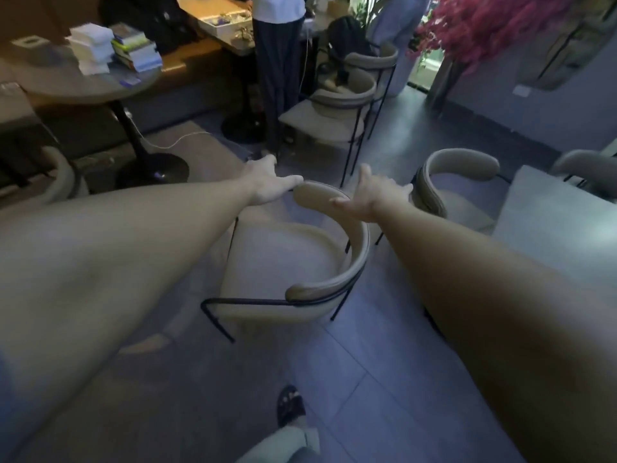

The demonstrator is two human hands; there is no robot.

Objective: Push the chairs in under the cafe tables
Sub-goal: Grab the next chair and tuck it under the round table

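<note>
Both hands, left hand (267,182) and right hand (367,198), fingers spread, touch the chair (334,228) backrest.

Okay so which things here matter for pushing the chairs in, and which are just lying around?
For the job:
- nearest chair, both hands open by its backrest: left hand, right hand
- chair beside the grey table
- grey table
- round table

Just lying about:
- stack of books
- white cable on the floor
- pink flowers
</note>
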